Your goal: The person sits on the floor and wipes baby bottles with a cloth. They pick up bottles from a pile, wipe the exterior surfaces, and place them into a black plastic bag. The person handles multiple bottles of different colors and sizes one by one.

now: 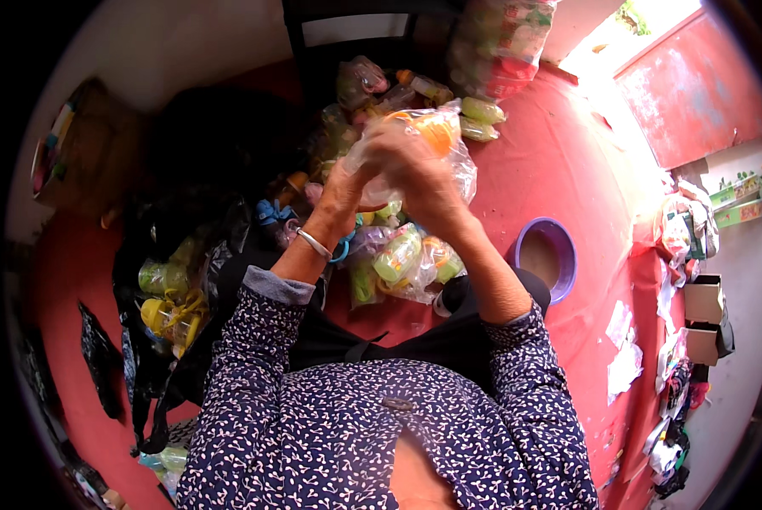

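1. Right hand [406,160]: closed on a clear bag [463,170]. Left hand [354,177]: at the same bag, half hidden and blurred — cannot tell whether its grip is closed.
2. The orange piece [438,132] sits inside that bag, held above the floor [559,161]; whether the bag's mouth is closed does not show.
3. Below lie bottles [398,255], several already bagged; the held one is not yet set down.
4. Toward the floor's left edge, a black bag [215,255] holds more bottles — how many remain unhandled is unclear.
5. Toward its right edge, a purple tub [574,259]; near its far edge, a sack [517,72].
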A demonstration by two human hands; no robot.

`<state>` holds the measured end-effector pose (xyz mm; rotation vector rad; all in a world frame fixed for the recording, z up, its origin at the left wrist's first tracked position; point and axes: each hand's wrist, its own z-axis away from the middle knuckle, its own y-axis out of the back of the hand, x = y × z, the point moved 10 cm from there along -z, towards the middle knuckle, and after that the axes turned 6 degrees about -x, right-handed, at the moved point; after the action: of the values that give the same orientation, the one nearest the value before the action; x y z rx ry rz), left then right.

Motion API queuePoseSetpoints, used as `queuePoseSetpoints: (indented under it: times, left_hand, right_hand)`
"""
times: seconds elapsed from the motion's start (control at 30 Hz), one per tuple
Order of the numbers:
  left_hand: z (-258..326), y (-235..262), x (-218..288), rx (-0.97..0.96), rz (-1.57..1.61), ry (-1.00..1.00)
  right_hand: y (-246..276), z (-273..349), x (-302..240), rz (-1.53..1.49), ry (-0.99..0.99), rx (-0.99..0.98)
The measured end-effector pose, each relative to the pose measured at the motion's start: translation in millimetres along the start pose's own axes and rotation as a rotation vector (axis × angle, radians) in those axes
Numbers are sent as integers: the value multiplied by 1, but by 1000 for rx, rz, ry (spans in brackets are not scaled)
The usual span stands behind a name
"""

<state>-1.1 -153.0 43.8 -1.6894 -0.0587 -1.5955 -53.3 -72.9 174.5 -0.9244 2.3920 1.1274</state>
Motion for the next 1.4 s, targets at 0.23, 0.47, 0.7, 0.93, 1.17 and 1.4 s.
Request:
queuePoseSetpoints:
  times: [0.23,0.47,0.7,0.93,1.17,1.4]
  left_hand:
    - [2,-5,19,-57,-340,-143]
    - [-3,-12,34,-74,-834,-227]
    - [-6,10,25,-64,-767,-57]
    - [0,3,19,-212,-91,115]
    - [0,-14,35,-346,52,-88]
    - [-7,14,21,-123,-3,-135]
  right_hand:
    - [93,39,138,501,-622,52]
    - [55,40,108,-481,-673,-74]
    - [-16,44,81,204,-575,-565]
    - [-18,66,116,-289,-850,-420]
    - [-37,80,115,-647,-1019,-303]
    - [-34,65,82,-783,-1044,-251]
